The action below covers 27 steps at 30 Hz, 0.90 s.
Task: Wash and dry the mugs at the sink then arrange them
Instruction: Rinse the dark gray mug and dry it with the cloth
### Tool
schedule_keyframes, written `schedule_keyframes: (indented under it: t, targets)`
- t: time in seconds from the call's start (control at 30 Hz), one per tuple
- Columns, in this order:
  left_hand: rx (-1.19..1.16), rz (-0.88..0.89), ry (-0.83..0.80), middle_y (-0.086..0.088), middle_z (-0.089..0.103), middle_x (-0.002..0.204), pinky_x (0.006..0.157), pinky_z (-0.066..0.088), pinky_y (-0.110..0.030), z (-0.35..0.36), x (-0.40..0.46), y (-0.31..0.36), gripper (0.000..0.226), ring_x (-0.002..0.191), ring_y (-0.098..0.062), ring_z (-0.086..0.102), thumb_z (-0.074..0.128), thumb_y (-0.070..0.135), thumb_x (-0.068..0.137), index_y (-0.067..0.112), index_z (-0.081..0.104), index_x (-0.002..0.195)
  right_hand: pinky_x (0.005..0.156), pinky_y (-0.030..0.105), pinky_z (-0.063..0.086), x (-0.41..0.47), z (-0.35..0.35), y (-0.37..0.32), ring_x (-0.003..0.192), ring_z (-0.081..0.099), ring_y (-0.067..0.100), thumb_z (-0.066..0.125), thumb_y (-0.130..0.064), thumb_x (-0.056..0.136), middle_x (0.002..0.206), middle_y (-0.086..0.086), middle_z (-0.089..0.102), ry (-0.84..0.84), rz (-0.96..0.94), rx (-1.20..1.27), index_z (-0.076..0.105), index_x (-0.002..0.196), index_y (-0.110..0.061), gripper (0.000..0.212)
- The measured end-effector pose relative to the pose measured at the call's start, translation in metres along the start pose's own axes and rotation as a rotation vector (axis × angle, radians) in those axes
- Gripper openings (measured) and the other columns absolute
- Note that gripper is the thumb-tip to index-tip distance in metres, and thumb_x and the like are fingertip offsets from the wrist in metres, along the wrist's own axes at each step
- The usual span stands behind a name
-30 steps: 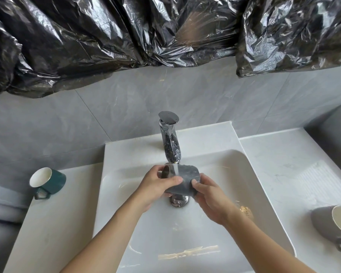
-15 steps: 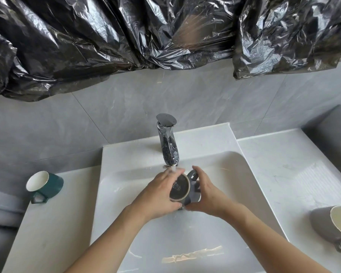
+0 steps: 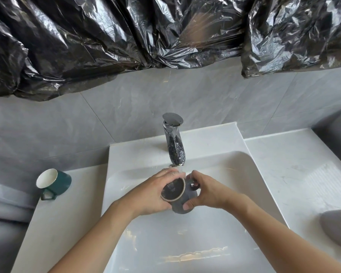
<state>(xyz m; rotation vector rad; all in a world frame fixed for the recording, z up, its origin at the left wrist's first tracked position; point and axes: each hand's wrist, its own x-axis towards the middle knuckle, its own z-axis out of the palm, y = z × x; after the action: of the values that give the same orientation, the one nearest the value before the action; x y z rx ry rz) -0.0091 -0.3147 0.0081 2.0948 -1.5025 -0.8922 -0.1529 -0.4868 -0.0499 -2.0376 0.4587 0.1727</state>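
Note:
A grey mug (image 3: 178, 198) is held over the white sink basin (image 3: 234, 194), just under the chrome faucet (image 3: 173, 140), with its base turned toward me. Water runs from the spout onto it. My left hand (image 3: 152, 194) grips the mug's left side, fingers curled over the base rim. My right hand (image 3: 207, 192) holds the right side by the handle, thumb under the body. A dark green mug (image 3: 54, 183) lies on its side on the left counter. Another grey mug (image 3: 338, 225) lies on its side at the right edge of the counter.
Black plastic sheeting (image 3: 165, 36) hangs over the grey tiled wall behind the sink. A white counter (image 3: 303, 174) flanks the basin on both sides, with a ribbed patch on the right.
The mug has been turned from lying sideways under the stream to having its base face me, and both hands have shifted their hold round it. The view has tilted slightly downward.

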Motion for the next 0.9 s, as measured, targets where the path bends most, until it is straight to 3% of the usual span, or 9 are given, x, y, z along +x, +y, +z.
schedule_keyframes:
  t: [0.17,0.23,0.33,0.43,0.53,0.63,0.7,0.8,0.9]
  targets:
    - [0.025,-0.03,-0.083,0.029,0.029,0.143,0.111,0.032,-0.015,-0.017,0.002,0.004,0.086,0.135,0.011,0.031,0.063,0.003,0.075,0.04,0.034,0.147,0.084,0.029,0.053,-0.003,0.001,-0.016,0.093,0.06,0.01,0.095,-0.037,0.057,0.108,-0.006,0.065,0.075,0.024,0.081,0.056,0.11,-0.024,0.068]
    - [0.06,-0.052,-0.083,0.017,0.037,0.142,0.109,0.038,-0.024,-0.031,0.002,0.007,0.071,0.13,0.001,0.043,0.055,0.007,0.076,0.036,0.041,0.14,0.085,0.031,0.054,-0.005,0.006,-0.021,0.093,0.062,0.01,0.095,-0.037,0.056,0.105,-0.008,0.066,0.133,0.04,0.121,0.058,0.11,-0.021,0.068]
    - [0.07,-0.105,0.281,0.003,0.052,0.134,0.102,0.046,-0.033,-0.058,0.0,0.021,0.056,0.115,-0.012,0.058,0.045,0.003,0.079,0.036,0.052,0.123,0.077,0.026,0.053,-0.005,0.006,-0.023,0.092,0.064,0.006,0.096,-0.039,0.055,0.105,-0.011,0.067,0.223,0.067,0.187,0.055,0.096,-0.028,0.059]
    - [0.206,0.024,0.585,0.002,0.036,0.152,0.116,0.031,-0.032,-0.072,0.01,0.043,0.073,0.138,-0.015,0.038,0.041,-0.009,0.078,0.02,0.04,0.146,0.067,0.018,0.048,-0.008,-0.001,-0.023,0.086,0.065,0.002,0.096,-0.037,0.057,0.1,-0.012,0.068,0.266,0.12,0.251,0.055,0.093,-0.024,0.055]
    - [0.315,0.058,0.48,0.004,0.018,0.163,0.124,0.011,-0.029,-0.071,0.026,0.066,0.086,0.151,-0.013,0.014,0.039,-0.012,0.078,0.021,0.024,0.155,0.053,0.011,0.039,-0.012,-0.005,-0.025,0.073,0.059,0.003,0.095,-0.039,0.059,0.088,-0.009,0.064,0.256,0.154,0.233,0.053,0.09,-0.02,0.056]
    - [0.302,0.056,0.45,0.006,0.019,0.163,0.123,0.011,-0.028,-0.064,0.032,0.072,0.08,0.152,-0.013,0.012,0.036,-0.006,0.08,0.022,0.028,0.154,0.049,0.009,0.037,-0.018,-0.004,-0.022,0.071,0.055,0.001,0.094,-0.039,0.062,0.086,-0.011,0.061,0.237,0.187,0.234,0.051,0.087,-0.019,0.053]
    - [0.354,0.079,0.405,0.009,0.017,0.164,0.122,0.017,-0.031,-0.058,0.028,0.069,0.076,0.152,-0.013,0.008,0.033,0.006,0.081,0.025,0.029,0.154,0.054,0.01,0.041,-0.024,-0.004,-0.021,0.076,0.06,0.004,0.094,-0.037,0.062,0.089,-0.009,0.064,0.246,0.215,0.3,0.053,0.09,-0.016,0.054]
    - [0.479,0.021,0.315,0.015,0.001,0.165,0.123,0.015,-0.032,-0.049,0.02,0.065,0.093,0.153,-0.011,-0.005,0.041,-0.007,0.077,0.032,0.013,0.157,0.072,0.025,0.054,-0.034,-0.006,-0.021,0.085,0.069,0.013,0.096,-0.041,0.056,0.101,0.004,0.071,0.247,0.251,0.488,0.058,0.101,-0.008,0.068]
    - [0.469,0.068,0.346,0.01,0.001,0.166,0.124,0.013,-0.034,-0.04,0.007,0.069,0.091,0.153,-0.014,0.0,0.042,-0.005,0.078,0.025,0.012,0.158,0.074,0.029,0.059,-0.045,-0.009,-0.024,0.09,0.075,0.019,0.092,-0.037,0.059,0.107,0.012,0.074,0.215,0.252,0.791,0.061,0.111,-0.001,0.07]
